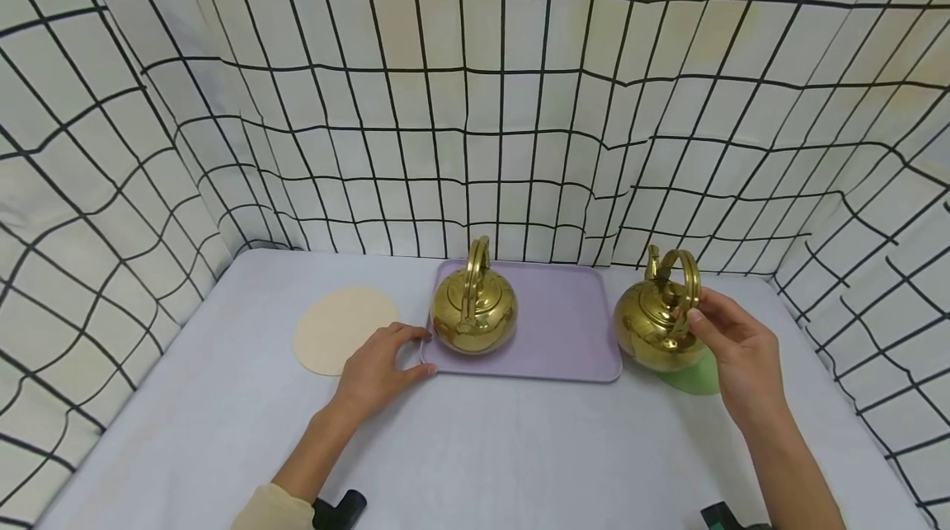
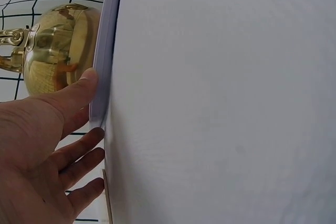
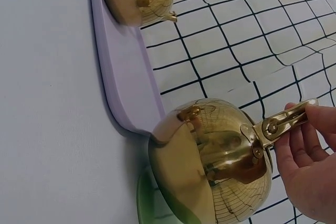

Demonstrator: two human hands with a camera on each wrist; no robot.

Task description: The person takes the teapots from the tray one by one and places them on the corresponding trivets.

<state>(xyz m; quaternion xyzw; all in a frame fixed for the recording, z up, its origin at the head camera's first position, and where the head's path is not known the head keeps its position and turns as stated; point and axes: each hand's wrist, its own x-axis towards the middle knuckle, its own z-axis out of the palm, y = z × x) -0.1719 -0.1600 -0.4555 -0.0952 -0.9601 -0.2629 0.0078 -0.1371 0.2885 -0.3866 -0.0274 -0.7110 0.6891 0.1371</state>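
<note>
My right hand (image 1: 745, 353) grips the upright handle of a shiny brass kettle (image 1: 651, 328), thumb on the near side. In the right wrist view this kettle (image 3: 210, 166) hangs slightly above the table, near the tray's right end and partly over a green round mat (image 1: 698, 377). A second brass kettle (image 1: 475, 316) stands on the left part of a lilac tray (image 1: 560, 324). My left hand (image 1: 378, 369) touches that tray's front left corner with spread fingers. In the left wrist view the thumb (image 2: 79, 85) rests against the tray's rim (image 2: 105, 51).
A cream round mat (image 1: 341, 332) lies left of the tray, just behind my left hand. White cloth covers the table (image 1: 519, 447). White walls with a black grid (image 1: 482, 101) close off the back and both sides.
</note>
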